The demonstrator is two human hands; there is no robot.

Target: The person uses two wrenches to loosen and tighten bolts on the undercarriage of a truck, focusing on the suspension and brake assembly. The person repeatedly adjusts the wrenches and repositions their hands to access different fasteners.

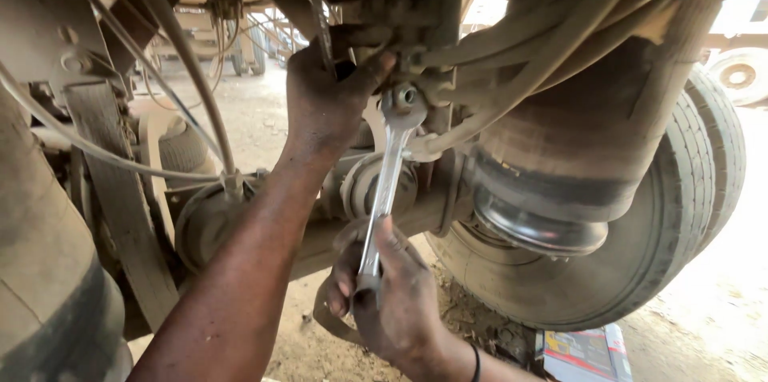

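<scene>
I am under a large vehicle. My right hand grips the lower end of a shiny metal wrench, which stands almost upright. The wrench's ring end sits over a bolt head on a dusty bracket beneath the chassis. My left hand reaches up beside that bolt, thumb touching the fitting and fingers curled around a part behind it. A black band is on my right wrist.
A big rubber air bellows hangs at the right, with a truck tyre behind it. Hoses and cables run overhead and down the left. An axle beam crosses behind my arms. A coloured cardboard box lies on the dirt ground.
</scene>
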